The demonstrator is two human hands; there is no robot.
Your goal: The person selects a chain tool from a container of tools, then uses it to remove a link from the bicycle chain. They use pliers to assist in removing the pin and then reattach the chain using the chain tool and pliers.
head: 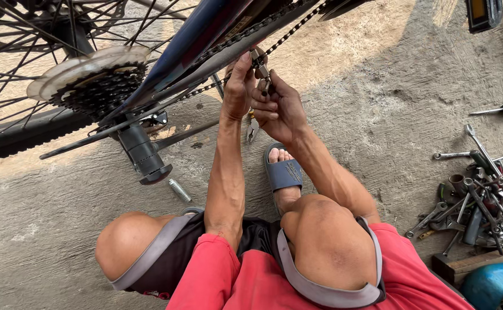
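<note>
Steel bicycle chain (288, 35) runs on a slant from the rear cogs (99, 92) up to the right, passing just above both raised hands; the right hand (280, 109) is closed on a small metal chain tool (261, 72) clamped at the chain, while the left hand (239, 86) pinches the chain just beside it, forearms upright over the concrete floor (377, 103)

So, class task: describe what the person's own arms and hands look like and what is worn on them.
Both arms are bare from the shoulder area down; the left hand and right hand wear no gloves, rings, watch or bands that show. Red sleeves of a shirt end near the upper arms.
</note>
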